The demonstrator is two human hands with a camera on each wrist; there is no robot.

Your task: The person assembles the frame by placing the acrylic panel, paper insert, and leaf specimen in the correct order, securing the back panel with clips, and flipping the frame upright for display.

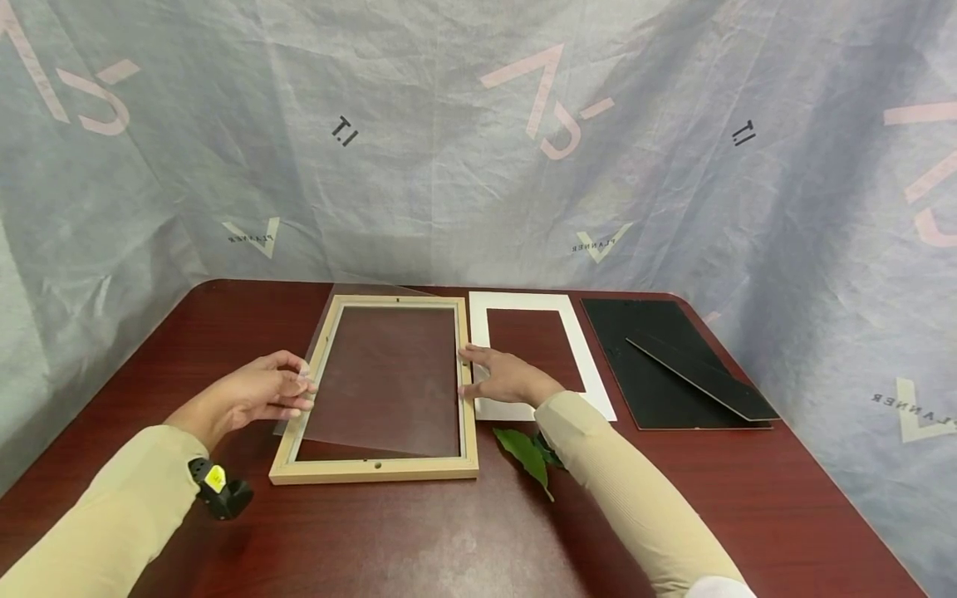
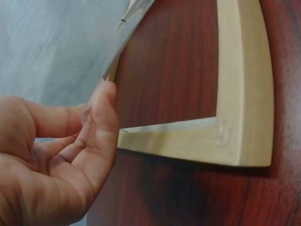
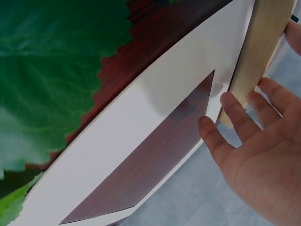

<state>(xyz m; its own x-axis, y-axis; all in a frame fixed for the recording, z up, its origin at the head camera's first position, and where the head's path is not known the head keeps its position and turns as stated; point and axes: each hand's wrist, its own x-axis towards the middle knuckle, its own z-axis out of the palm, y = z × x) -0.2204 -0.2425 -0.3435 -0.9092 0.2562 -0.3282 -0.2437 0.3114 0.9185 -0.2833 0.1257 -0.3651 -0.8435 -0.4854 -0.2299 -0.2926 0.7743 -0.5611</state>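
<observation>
A pale wooden picture frame lies on the table, its fixing side up. Over its opening hangs a clear thin sheet, slightly skewed against the frame and reaching past its left and far sides. At the left rail, my left hand pinches the sheet's edge between thumb and fingers; the left wrist view shows that sheet edge slanting up from the fingertips. My right hand is at the right rail, its fingers extended and spread against the wood. Whether it also touches the sheet, I cannot tell.
Right of the frame lies a white mat board with a rectangular cutout. Beyond it is a black backing board with its stand flap raised. Green leaves lie beneath my right forearm. A printed grey fabric hangs behind the table.
</observation>
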